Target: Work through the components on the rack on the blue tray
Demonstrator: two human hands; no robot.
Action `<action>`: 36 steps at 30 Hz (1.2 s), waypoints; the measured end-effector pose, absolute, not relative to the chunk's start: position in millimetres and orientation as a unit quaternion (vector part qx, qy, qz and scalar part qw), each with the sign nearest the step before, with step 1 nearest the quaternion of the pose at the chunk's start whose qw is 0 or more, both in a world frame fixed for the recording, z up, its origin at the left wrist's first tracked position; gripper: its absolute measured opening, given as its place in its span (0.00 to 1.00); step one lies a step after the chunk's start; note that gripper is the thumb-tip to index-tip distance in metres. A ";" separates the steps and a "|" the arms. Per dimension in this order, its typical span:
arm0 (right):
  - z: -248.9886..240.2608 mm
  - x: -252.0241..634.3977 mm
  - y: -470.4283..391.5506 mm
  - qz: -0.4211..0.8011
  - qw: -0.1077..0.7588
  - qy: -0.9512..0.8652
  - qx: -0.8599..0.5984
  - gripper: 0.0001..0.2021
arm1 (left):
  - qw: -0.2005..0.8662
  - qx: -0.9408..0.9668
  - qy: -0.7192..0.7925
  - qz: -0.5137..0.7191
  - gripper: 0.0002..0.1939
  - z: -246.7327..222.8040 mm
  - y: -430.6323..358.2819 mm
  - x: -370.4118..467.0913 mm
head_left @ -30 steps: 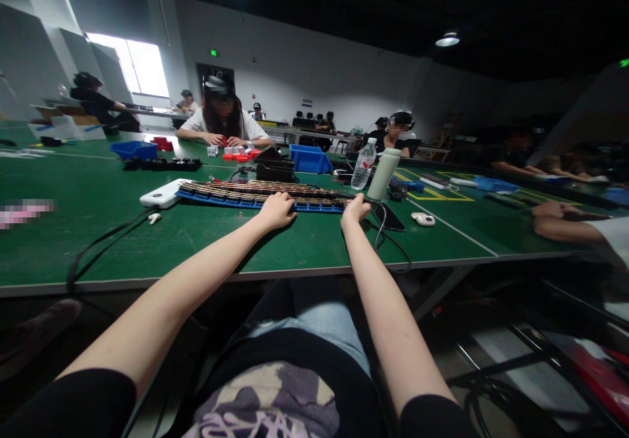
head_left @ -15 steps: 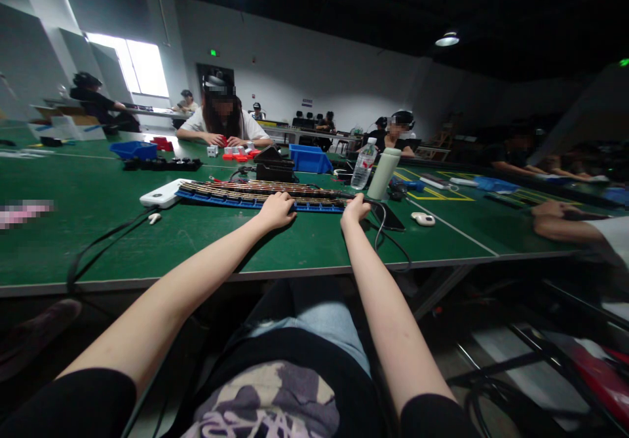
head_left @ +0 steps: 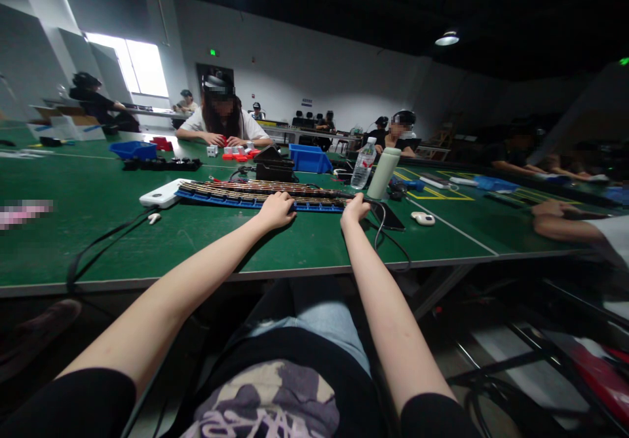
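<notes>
A long, slightly curved blue strip (head_left: 221,200) lies across the green table, carrying rows of black parts and copper-coloured wire-like lines. My left hand (head_left: 278,210) rests at the strip's front edge, its fingers bent over it. At the strip's right end my right hand (head_left: 356,209) is closed, with the fingers pressed together. What it grips is mostly hidden; a dark thin piece shows by the fingertips. Beside that hand a grey cable (head_left: 379,234) loops down to the table edge, and a black phone-like slab (head_left: 390,218) lies close by.
A white box-shaped device (head_left: 160,193) touches the strip's left end, with an earbud (head_left: 154,218) in front. Behind stand a blue bin (head_left: 310,158), a water bottle (head_left: 362,166) and a green flask (head_left: 384,173). An earbud case (head_left: 423,219) lies right. A co-worker (head_left: 221,120) sits opposite.
</notes>
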State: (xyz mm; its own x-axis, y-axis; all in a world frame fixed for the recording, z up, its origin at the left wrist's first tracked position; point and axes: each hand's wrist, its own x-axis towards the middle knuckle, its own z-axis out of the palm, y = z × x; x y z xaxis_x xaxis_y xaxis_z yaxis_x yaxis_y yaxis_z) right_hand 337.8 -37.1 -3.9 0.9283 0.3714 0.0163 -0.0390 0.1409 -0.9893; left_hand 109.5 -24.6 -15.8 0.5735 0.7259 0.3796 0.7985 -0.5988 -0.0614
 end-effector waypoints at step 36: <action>-3.0 336.3 -38.1 0.138 0.754 -0.119 -0.631 0.16 | 0.116 -0.879 -0.436 -0.156 0.18 -14.7 -25.9 109.9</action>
